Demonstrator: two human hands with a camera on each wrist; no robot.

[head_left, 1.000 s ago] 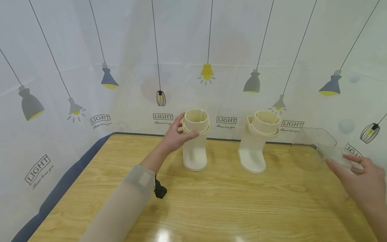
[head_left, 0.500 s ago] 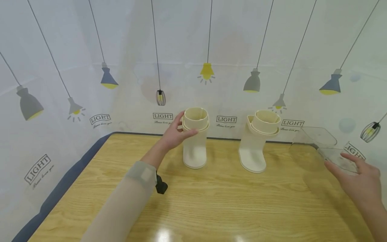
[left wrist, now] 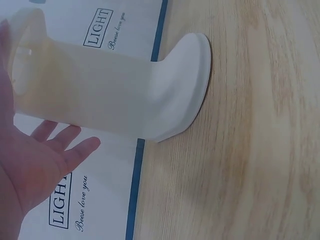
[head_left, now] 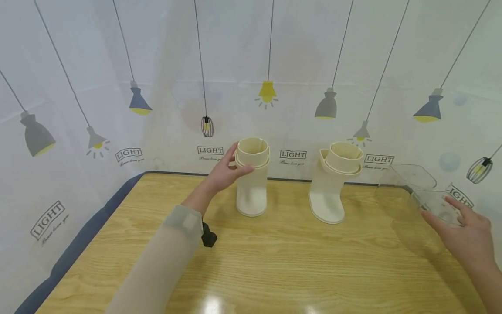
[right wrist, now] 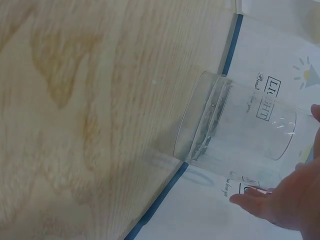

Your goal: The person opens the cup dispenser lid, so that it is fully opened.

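Observation:
My left hand [head_left: 225,174] holds the round collar at the top of a cream plastic stand [head_left: 252,192], thumb across its front and fingers at the left side. The stand is upright on its rounded foot, seen sideways in the left wrist view. A second, similar cream stand [head_left: 327,196] is to its right, untouched. At the far right, my right hand [head_left: 466,231] grips a clear plastic container [head_left: 435,207], thumb and forefinger on either side of its rim. In the right wrist view this clear container [right wrist: 240,125] stands on the table, its see-through wall overlapping the fingers.
Another clear container [head_left: 408,174] stands behind the gripped one, near the table's back right. A wooden table [head_left: 274,270] spreads out in front. White cloth printed with lamps [head_left: 235,52] hangs behind it and on the left, with a blue edge along the table.
Hardly anything differs. The left hand and its stand appear very slightly higher and further left in the head view; the right hand stays at the clear container.

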